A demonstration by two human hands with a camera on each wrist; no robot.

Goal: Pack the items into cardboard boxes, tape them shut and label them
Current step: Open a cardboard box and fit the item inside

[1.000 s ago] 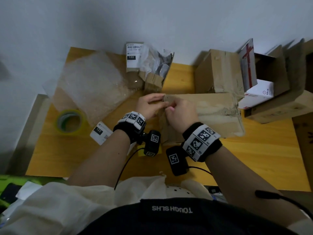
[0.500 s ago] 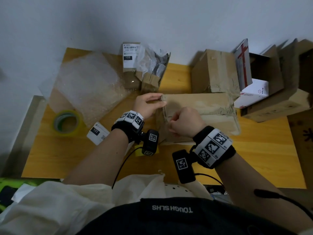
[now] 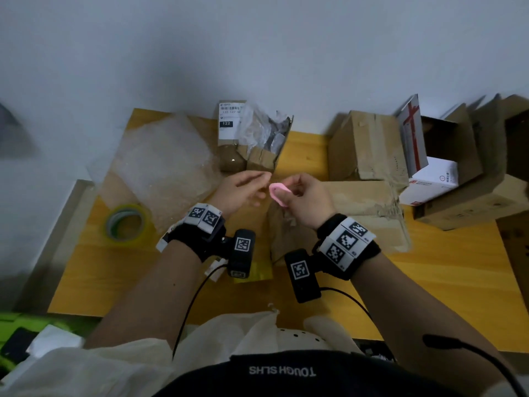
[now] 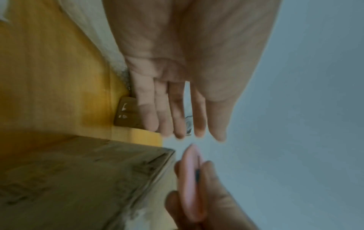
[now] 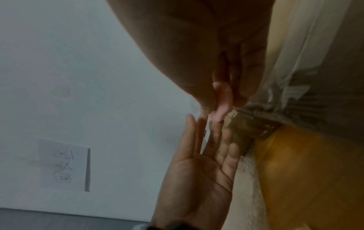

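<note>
My right hand (image 3: 303, 199) grips a small pink cutter (image 3: 279, 193) above the left end of the long taped cardboard box (image 3: 357, 207). The same cutter (image 4: 192, 182) shows between thumb and fingers in the left wrist view, its tip pointing at my other hand. My left hand (image 3: 243, 190) is held flat with straight fingers (image 4: 177, 112), its fingertips a short gap from the cutter and holding nothing. In the right wrist view the cutter (image 5: 223, 99) nearly meets the left hand (image 5: 199, 168). A roll of yellow-green tape (image 3: 126, 222) lies on the wooden table (image 3: 429, 282) at the left.
A sheet of bubble wrap (image 3: 166, 167) lies at the back left. A small labelled box (image 3: 232, 136) with crumpled plastic stands behind the hands. A shut box (image 3: 369, 147) and open boxes holding a white carton (image 3: 432, 181) crowd the right. A white label (image 3: 163, 242) peeks from under my left wrist.
Both hands have lifted off the long box's left end. The right hand has turned and raised the pink cutter into view; the left hand has let go of the box edge and straightened.
</note>
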